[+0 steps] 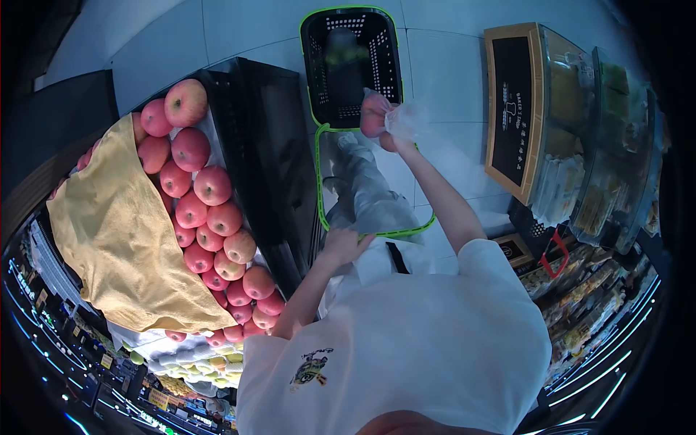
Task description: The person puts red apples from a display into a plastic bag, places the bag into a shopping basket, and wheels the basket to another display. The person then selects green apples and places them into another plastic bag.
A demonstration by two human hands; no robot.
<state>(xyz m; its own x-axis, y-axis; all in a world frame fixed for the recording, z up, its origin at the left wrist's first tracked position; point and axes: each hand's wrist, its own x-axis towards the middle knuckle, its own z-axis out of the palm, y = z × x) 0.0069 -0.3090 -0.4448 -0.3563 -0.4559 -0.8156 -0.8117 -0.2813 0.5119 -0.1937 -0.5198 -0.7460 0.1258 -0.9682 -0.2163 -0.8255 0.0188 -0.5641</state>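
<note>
A black shopping basket with a bright green rim sits ahead of me, its long green handle reaching back toward my body. My left hand is closed round that handle near my waist. At the basket's near right corner, my right hand grips a clear plastic bag with reddish apples in it; the bag partly covers the fingers. Inside the basket, toward its far end, lies a dim bundle with something green, too dark to name.
Left of me, a black display stand carries piled red apples and a yellow cloth. Paler wrapped fruit lies nearer. At right stand a bakery sign and shelves of packaged goods. The floor is tiled.
</note>
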